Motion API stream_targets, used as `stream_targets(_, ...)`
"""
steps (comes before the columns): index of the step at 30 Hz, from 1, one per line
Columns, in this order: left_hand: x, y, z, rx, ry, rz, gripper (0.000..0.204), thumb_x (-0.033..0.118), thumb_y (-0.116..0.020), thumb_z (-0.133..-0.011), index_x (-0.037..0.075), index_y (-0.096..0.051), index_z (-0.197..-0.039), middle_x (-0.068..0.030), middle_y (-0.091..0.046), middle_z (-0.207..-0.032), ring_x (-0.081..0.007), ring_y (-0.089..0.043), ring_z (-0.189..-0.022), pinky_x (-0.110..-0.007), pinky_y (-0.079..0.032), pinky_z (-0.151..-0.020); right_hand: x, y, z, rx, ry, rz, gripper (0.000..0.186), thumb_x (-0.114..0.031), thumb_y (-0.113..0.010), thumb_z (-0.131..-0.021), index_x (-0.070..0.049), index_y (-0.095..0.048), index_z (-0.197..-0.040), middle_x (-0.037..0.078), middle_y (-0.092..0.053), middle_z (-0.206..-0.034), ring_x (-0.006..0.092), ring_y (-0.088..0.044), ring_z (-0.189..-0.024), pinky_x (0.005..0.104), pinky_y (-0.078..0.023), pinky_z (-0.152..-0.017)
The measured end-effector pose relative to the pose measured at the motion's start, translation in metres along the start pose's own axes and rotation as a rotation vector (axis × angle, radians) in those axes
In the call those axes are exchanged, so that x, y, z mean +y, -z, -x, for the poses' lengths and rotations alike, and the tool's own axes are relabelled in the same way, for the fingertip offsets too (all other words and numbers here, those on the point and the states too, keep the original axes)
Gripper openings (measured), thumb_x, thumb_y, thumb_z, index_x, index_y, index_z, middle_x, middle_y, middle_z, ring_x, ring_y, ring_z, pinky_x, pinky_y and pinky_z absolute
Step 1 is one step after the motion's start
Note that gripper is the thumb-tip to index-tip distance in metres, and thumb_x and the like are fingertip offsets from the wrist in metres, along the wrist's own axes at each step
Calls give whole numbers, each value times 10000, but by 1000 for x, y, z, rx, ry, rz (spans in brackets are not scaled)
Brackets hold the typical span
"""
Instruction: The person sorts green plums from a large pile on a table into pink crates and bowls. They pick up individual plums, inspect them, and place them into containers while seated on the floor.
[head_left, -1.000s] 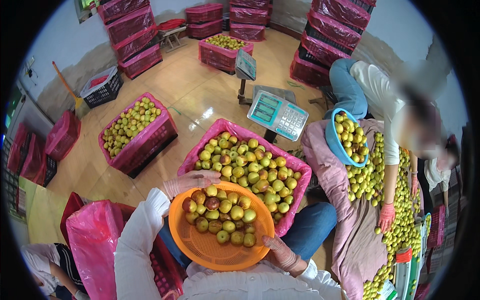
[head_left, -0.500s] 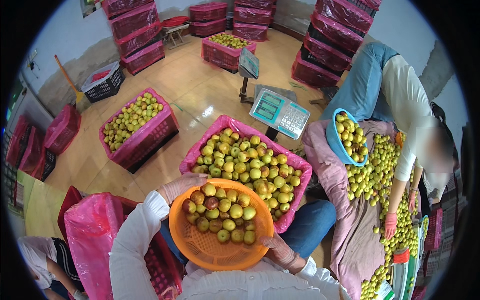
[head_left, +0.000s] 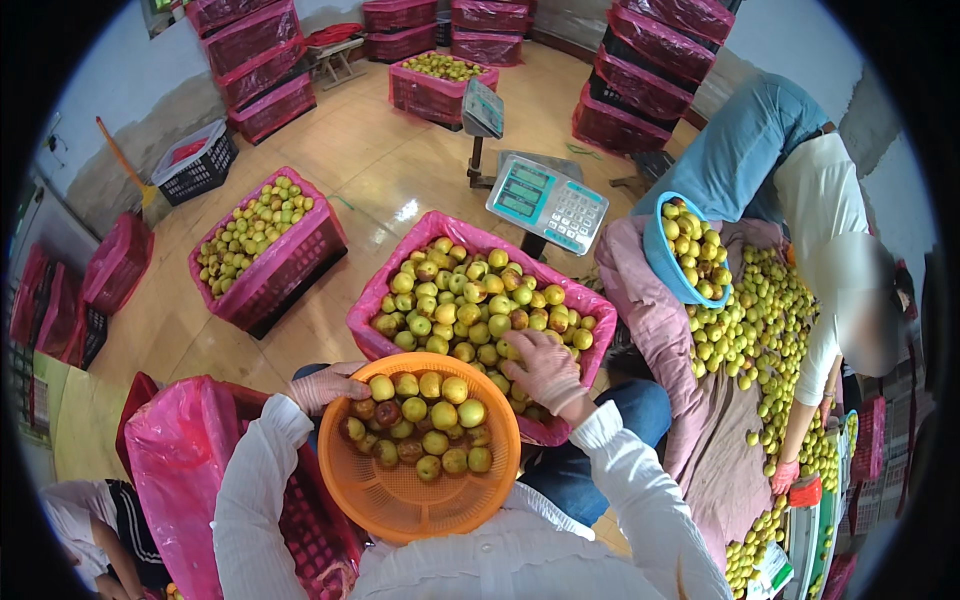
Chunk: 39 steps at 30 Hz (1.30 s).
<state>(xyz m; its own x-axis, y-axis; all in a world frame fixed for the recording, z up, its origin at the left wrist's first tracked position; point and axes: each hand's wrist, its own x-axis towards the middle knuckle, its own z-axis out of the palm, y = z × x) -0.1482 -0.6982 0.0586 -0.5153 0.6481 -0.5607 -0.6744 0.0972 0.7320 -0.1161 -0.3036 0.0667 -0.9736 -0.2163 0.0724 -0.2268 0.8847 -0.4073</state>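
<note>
My left hand [head_left: 327, 387], in a pale thin glove, is closed on the left rim of an orange plastic colander [head_left: 440, 505]. The colander rests tilted over my lap and holds yellow-green jujube-like fruits [head_left: 443, 415], some with brown patches. My right hand [head_left: 545, 370], gloved the same way, lies over the near right part of a pink-lined crate [head_left: 400, 245] full of the same fruits [head_left: 465, 290]. Its fingers are apart and bent down at the fruit, with nothing visibly gripped. The fingertips' contact with the fruit is partly hidden.
A digital scale [head_left: 550, 203] stands behind the crate. Another full crate [head_left: 290, 270] is to the left. On the right, a co-worker's gloved hand [head_left: 785, 477] reaches into fruit spread on a mauve cloth [head_left: 690, 440], near a blue basin [head_left: 665, 262]. Wrapped crates [head_left: 635, 85] are stacked behind.
My right hand has let go of the colander's right rim and moved up over the crate's fruit. The colander has shifted slightly left. The co-worker's reaching hand has moved slightly nearer.
</note>
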Motion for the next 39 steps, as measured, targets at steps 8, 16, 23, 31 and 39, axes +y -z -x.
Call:
stream_targets(8, 2, -33, 9, 12, -27, 16, 658, 166, -716, -792, -10, -500, -1388, -120, -599, -1319, -219, -579, -1180, -339, -441, -1044, -43, 25, 42, -20, 284, -644, 429, -295, -742, -849, -67, -631, -1195, 158, -649, -1148, 340, -613, -1072, 409, -499, -921)
stream_targets(16, 11, -77, 9, -59, -33, -6, 712, 213, -725, -773, -16, -482, -1401, -116, -595, -1328, -227, -565, -1212, -344, -425, -1064, -29, -11, 147, -278, -314, -1428, 772, -303, -758, -873, -5, -358, -1462, 98, -515, -1393, 242, -515, -1265, 375, -434, -1053)
stream_targets(23, 29, -134, 19, 137, -198, 54, 573, 346, -580, -936, -21, -504, -1369, -138, -586, -1336, -220, -567, -1219, -357, -433, -1063, -69, -3, 199, -236, -495, -2016, 736, -69, -712, -844, -31, -341, -1478, 132, -493, -1421, 265, -483, -1308, 407, -412, -1102)
stream_targets(31, -32, 6, -46, -289, -234, 94, 651, 517, -465, -969, 186, -342, -1516, -155, -402, -1484, -327, -409, -1351, -466, -448, -1040, -30, 74, 349, 696, -635, -1863, 601, -37, -624, -856, 13, -409, -1415, 142, -559, -1343, 262, -573, -1201, 409, -496, -1026)
stream_targets(39, -43, 56, -111, -50, -136, 43, 754, 563, -560, -913, 208, -327, -1536, -135, -316, -1548, -335, -307, -1397, -466, -326, -1093, 49, 125, 555, 1791, -750, -1327, 541, -167, -610, -867, -3, -453, -1357, 176, -600, -1264, 364, -594, -1155, 500, -526, -969)
